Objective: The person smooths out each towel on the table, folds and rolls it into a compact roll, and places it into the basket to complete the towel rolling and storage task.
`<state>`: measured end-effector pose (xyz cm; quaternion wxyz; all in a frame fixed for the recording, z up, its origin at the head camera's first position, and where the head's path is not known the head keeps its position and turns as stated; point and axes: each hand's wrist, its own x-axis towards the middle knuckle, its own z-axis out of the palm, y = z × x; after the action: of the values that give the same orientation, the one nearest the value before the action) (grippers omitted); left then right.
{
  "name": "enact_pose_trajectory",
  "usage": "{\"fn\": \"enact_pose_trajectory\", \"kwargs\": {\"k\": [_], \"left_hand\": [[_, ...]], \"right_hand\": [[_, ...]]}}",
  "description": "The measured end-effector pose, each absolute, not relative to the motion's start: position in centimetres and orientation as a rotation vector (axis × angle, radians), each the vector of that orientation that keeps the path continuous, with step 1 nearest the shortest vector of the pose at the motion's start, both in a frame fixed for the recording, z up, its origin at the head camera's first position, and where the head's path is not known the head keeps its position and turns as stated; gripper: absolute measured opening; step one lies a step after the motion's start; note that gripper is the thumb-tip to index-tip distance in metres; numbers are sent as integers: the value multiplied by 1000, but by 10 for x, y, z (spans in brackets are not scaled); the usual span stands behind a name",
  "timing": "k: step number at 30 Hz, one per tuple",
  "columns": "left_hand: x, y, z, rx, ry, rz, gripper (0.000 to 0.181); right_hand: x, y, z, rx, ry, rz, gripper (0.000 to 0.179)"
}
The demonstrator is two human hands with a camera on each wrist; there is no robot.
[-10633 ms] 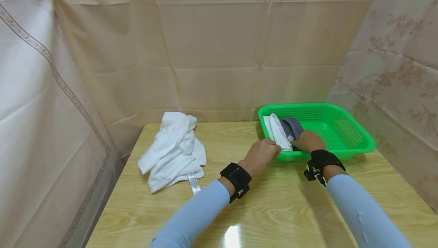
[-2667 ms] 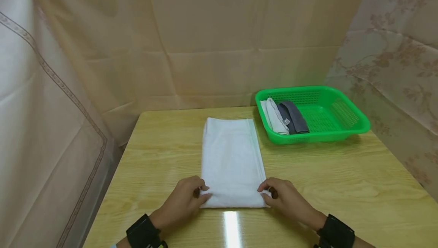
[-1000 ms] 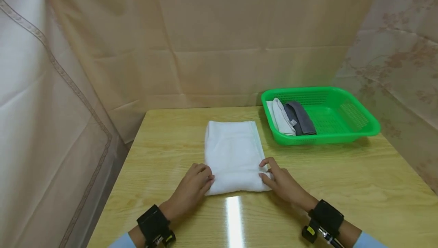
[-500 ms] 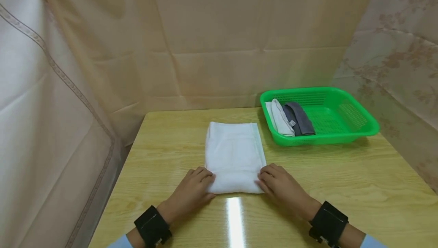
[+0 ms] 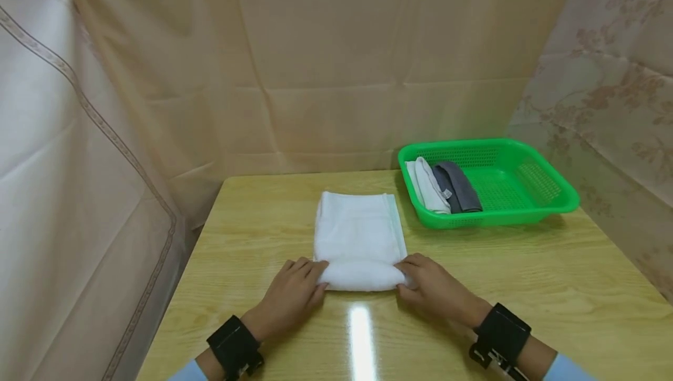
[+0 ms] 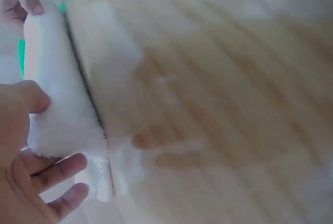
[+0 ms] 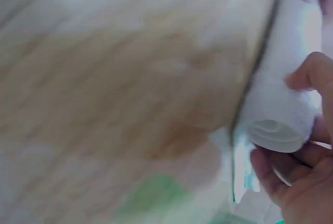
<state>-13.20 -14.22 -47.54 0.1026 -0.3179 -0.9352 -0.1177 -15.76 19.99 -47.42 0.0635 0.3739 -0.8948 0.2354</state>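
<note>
A white towel (image 5: 360,226) lies folded on the table, its near end rolled into a thick tube. My left hand (image 5: 294,287) grips the left end of the roll, thumb on the near side. At the right end, my right hand (image 5: 433,287) holds the roll between thumb and fingers. The right wrist view shows the spiral end of the rolled towel (image 7: 276,133) beside the curled fingers. In the left wrist view, the thumb presses the rolled towel (image 6: 62,89) while some fingers extend past its end.
A green plastic basket (image 5: 547,217) stands at the back right of the wooden table (image 5: 252,223). Inside, at its left, lie a rolled white cloth (image 5: 428,188) and a rolled dark grey cloth (image 5: 460,188). Curtains (image 5: 315,77) hang behind and at both sides.
Earlier, the towel lay crumpled at the left while both hands were at the basket. It then lay flat and folded in the middle; its near end has since been rolled away from me.
</note>
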Motion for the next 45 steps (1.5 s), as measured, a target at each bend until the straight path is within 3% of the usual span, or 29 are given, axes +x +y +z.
{"fn": "enact_pose_trajectory", "kwargs": {"k": [11, 18, 25, 31, 36, 42, 45], "left_hand": [[-147, -147, -461, -875, -2977, -776, 35], [-156, -143, -458, -812, -3022, -993, 35], [-167, -137, -460, -634, -2976, -1161, 20], [-167, -137, -462, -562, -2878, -1068, 9], [-165, -134, -461, -665, -2755, -769, 7], [-160, -136, -458, -823, -2664, -459, 8], [-157, -137, -455, -843, -2720, -362, 27]], "right_hand": [[-174, 208, -465, 960, -2962, 1209, 24], [-181, 208, -464, 892, -2998, 1249, 34], [-190, 198, -457, 777, -3058, 1266, 23], [-192, 189, -455, 577, -3143, 1323, 23], [-192, 185, -451, 459, -3135, 1448, 28], [-187, 179, -452, 795, -2855, 779, 14], [-181, 175, -456, 925, -2610, 428, 22]]}}
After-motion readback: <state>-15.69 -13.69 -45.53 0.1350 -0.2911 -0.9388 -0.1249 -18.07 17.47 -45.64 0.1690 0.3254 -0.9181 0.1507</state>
